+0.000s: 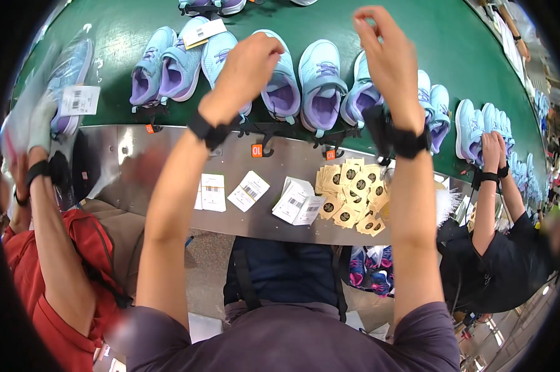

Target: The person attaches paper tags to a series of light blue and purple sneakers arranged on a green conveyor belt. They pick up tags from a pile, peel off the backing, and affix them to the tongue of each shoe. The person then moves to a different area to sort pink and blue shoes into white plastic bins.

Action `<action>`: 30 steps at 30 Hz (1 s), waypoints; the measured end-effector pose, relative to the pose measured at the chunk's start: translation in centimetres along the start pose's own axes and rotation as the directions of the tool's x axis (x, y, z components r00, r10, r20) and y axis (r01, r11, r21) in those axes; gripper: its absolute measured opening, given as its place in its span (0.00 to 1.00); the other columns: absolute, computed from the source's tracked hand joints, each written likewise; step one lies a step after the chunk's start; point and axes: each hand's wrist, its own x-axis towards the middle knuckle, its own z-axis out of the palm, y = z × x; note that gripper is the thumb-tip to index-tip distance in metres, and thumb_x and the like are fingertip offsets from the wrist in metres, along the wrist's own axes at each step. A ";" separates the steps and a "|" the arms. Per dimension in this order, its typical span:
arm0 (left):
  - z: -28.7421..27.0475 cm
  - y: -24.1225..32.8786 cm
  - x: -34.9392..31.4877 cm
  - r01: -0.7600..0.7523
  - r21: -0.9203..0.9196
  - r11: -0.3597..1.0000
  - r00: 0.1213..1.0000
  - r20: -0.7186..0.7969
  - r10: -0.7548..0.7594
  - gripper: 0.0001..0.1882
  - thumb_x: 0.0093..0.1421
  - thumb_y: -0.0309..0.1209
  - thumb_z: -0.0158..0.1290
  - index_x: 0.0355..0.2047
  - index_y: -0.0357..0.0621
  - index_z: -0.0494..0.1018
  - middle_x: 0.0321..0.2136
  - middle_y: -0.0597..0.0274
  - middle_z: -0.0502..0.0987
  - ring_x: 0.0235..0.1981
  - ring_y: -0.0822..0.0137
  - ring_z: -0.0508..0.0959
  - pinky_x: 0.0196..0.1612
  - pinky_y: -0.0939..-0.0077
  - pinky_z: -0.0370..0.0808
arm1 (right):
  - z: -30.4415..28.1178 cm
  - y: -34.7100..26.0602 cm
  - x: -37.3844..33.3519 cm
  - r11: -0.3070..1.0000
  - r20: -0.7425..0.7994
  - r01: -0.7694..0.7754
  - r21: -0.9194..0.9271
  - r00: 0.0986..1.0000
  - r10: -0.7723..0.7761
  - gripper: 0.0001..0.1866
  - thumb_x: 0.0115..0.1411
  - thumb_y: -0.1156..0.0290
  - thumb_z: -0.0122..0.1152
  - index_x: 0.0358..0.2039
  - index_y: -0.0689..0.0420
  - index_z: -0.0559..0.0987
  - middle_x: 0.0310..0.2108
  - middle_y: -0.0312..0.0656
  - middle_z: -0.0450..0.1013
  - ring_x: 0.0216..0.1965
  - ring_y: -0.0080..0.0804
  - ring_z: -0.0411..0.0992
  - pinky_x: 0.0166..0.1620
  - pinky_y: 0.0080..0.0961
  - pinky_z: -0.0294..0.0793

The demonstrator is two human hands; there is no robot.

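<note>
My left hand (246, 67) is over a light blue shoe (218, 51) with purple lining; its fingers are curled, and what they hold, if anything, is hidden. Higher and to the right, my right hand (388, 59) is raised above another light blue shoe (362, 93), fingers bent but apart, nothing visible in them. Between my hands stand a shoe (281, 80) and another shoe (323, 77), toes pointing away from me. Black plastic hangers (264, 133) with orange tags stick out at their heels. To the left, a white barcode tag (204, 32) lies on a shoe pair (179, 65).
Before me, a metal ledge (230, 223) holds stacked white barcode cards (295, 201) and a heap of beige stickers (353, 192). More shoes line the green belt (416, 22). A gloved co-worker's hand (41, 118) handles a bagged shoe at left; another person's hands (494, 149) touch shoes at right.
</note>
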 end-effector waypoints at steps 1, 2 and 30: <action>-0.5 -1.3 1.0 0.038 0.086 0.996 0.991 0.123 -0.049 0.06 0.51 0.22 0.53 0.30 0.34 0.76 0.25 0.54 0.76 0.25 0.62 0.77 0.29 0.73 0.73 | 0.7 0.3 1.1 0.983 0.007 0.145 -0.117 0.989 -0.145 0.07 0.58 0.72 0.51 0.38 0.53 0.73 0.32 0.43 0.75 0.30 0.45 0.75 0.29 0.35 0.71; -0.7 -2.3 1.8 0.151 0.040 0.988 0.949 0.273 -0.156 0.06 0.50 0.22 0.53 0.29 0.33 0.76 0.23 0.55 0.76 0.23 0.64 0.77 0.27 0.74 0.73 | 1.6 0.7 2.0 0.931 0.029 0.284 -0.230 0.958 -0.285 0.09 0.57 0.74 0.50 0.39 0.51 0.73 0.32 0.43 0.75 0.30 0.47 0.74 0.29 0.37 0.71; -1.6 -2.4 1.0 0.400 -0.057 0.915 0.912 0.126 -0.391 0.11 0.54 0.26 0.52 0.37 0.36 0.74 0.24 0.62 0.77 0.26 0.71 0.77 0.31 0.74 0.74 | 11.2 -1.6 2.6 0.887 0.192 0.458 -0.057 0.877 -0.440 0.08 0.59 0.71 0.52 0.35 0.60 0.75 0.35 0.46 0.73 0.32 0.41 0.73 0.36 0.30 0.73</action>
